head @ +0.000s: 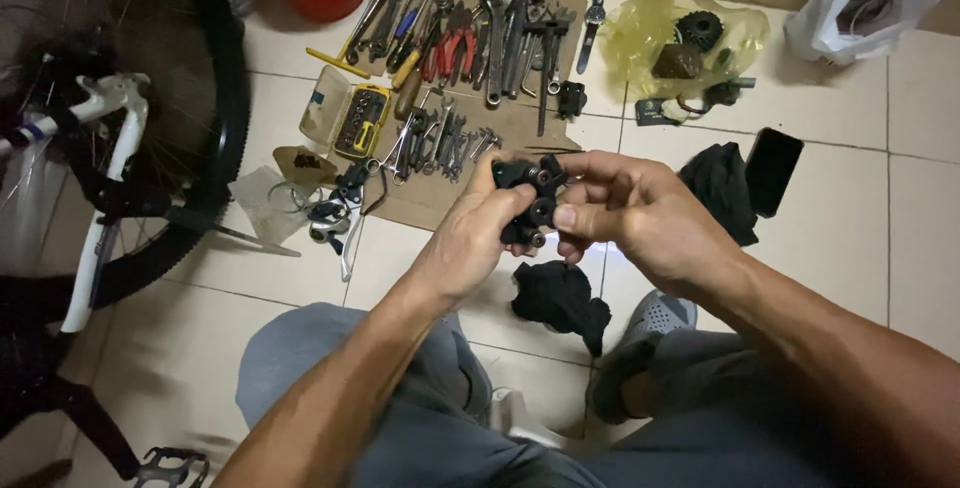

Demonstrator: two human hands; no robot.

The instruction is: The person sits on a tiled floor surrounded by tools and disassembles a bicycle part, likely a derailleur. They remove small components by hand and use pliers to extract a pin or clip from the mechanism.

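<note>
Head view shows both hands raised over the tiled floor [180, 348], above the knees. The left hand [470, 238] and the right hand [630, 213] are both closed around one small black bicycle part [530, 198], which has small round wheels on it. The fingers of the right hand pinch it from the right side, and the left hand grips it from the left and below.

I think the main risk is a drop. The part is held only by fingertips, and it looks greasy, so it could slip and fall on the hard tiles, or on the black rag [560, 298] just under the hands. A small screw or wheel could come loose and roll away among the many wrenches and pliers [470, 48] on the cardboard [420, 203], where it would be hard to find. A fingertip could also be pinched between moving pieces. The black phone [773, 170] lies near, right of the hands, and a falling part could hit it.
</note>
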